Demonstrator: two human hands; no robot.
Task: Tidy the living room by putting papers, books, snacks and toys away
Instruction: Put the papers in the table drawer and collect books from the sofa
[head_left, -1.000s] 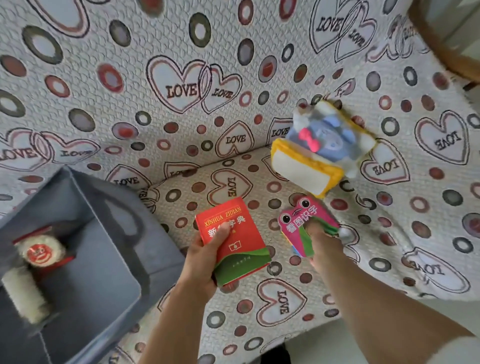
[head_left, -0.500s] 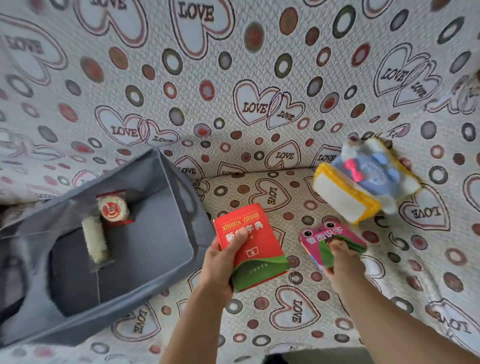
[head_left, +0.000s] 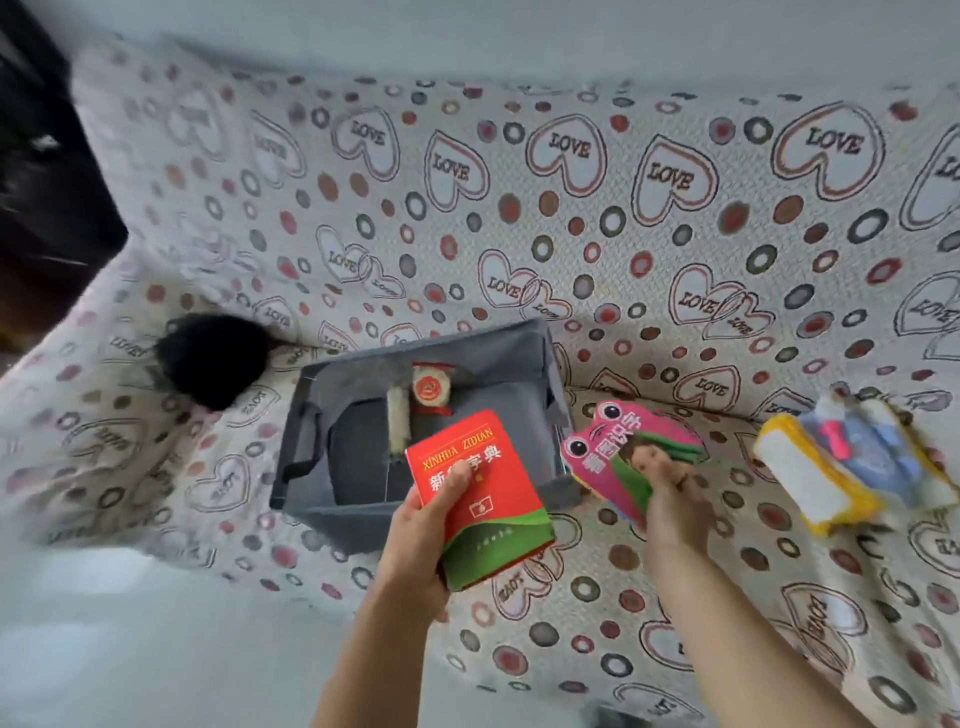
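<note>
Left hand (head_left: 415, 540): grips red dictionary (head_left: 480, 499) above grey storage bin's (head_left: 322, 415) front edge.
Right hand (head_left: 675, 514): pinches pink frog book (head_left: 623, 447), just beside bin.
Sofa (head_left: 675, 597): plush toy (head_left: 852, 462) lies right.

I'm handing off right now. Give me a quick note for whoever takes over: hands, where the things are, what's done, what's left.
Left hand: holds the red dictionary above the near edge of the grey storage bin.
Right hand: pinches the pink frog card book, lifted beside the bin's right wall.
Done: the bin on the sofa already holds a round red-and-white snack pack and a pale stick-shaped item.
Left: drop both books into the bin, then collect the plush toy lying on the seat to the right. The black fuzzy thing left of the bin is too blurred to identify.
</note>
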